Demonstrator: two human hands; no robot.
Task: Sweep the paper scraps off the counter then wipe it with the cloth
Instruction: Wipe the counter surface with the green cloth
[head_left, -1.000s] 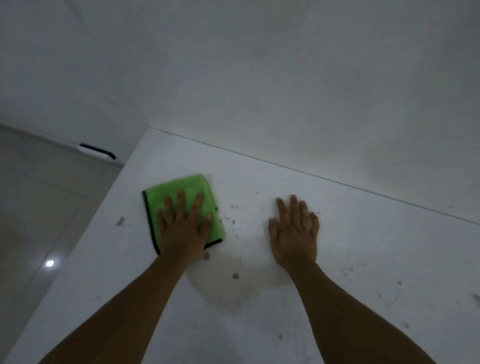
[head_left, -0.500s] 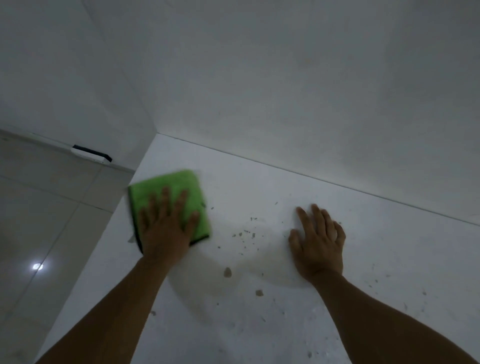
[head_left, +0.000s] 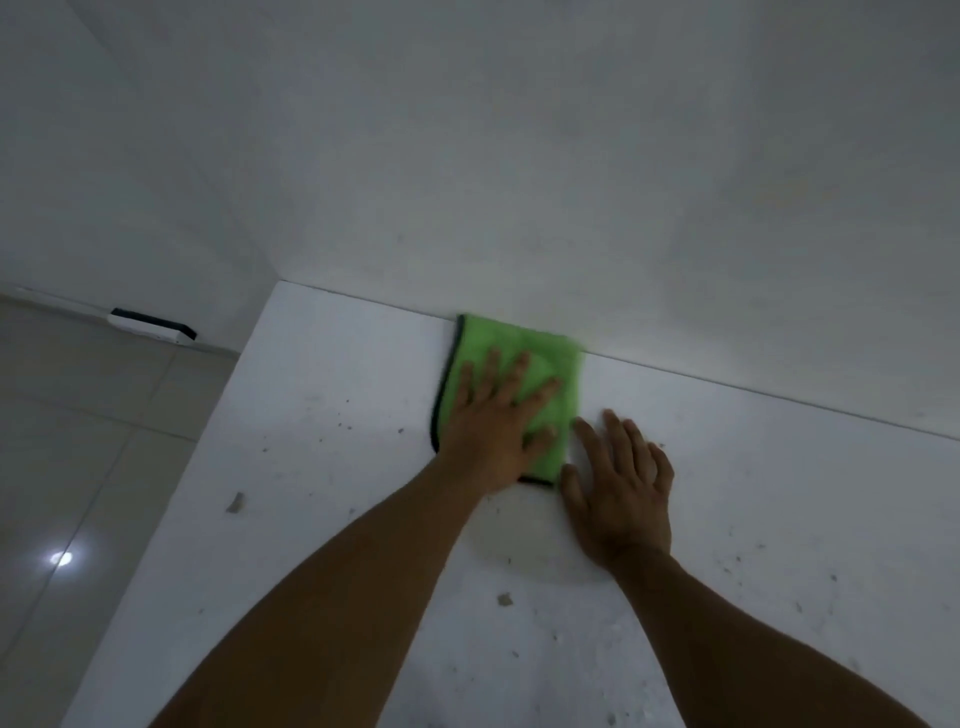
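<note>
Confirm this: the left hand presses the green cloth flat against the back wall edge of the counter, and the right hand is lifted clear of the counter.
One thing is wrong: the right hand is not lifted; the head view shows it flat on the counter, beside the green cloth. The left hand does press the cloth at the wall edge.

A plain indoor room, likely in a home, though the exact kind cannot be told. A white bench (head_left: 322, 415) runs along bare, unpainted-looking grey-white walls (head_left: 519, 156) into a corner. Beside it lies a glossy pale tiled floor (head_left: 78, 441) reflecting a ceiling light, with a small white-and-black fitting (head_left: 150, 325) at the wall's base.
</note>
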